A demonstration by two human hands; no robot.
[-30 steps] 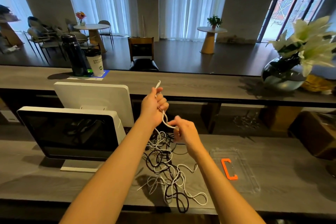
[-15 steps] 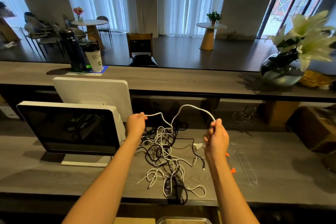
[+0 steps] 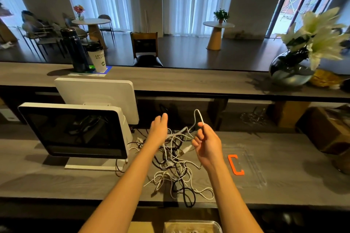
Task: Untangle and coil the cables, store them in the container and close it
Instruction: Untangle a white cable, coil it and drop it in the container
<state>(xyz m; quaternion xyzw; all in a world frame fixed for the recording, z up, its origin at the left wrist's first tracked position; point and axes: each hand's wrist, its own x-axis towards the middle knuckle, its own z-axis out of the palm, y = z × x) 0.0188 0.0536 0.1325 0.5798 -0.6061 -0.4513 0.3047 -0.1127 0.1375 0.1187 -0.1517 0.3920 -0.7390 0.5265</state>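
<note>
At the very bottom edge the rim of a metal tray shows, its contents too blurred to name. Just beyond, on the grey desk, lies the tangle of cables — white and black strands knotted together, too snarled to count. The right hand is raised over the heap, thumb and forefinger pinching a white cable that arches up from the pile, the other fingers loosely curled. The left hand reaches past the heap with fingers mostly straight and holds nothing. Right of the tangle sits the clear plastic container, lying flat, with one orange clip at its near-left side; I cannot tell if anything is inside. To the left stand two screens, back to back. On the higher counter are one dark bottle and one paper cup printed "ANYTIME NICETIME" — partly legible — and, far right, one round vase of white lilies.
</note>
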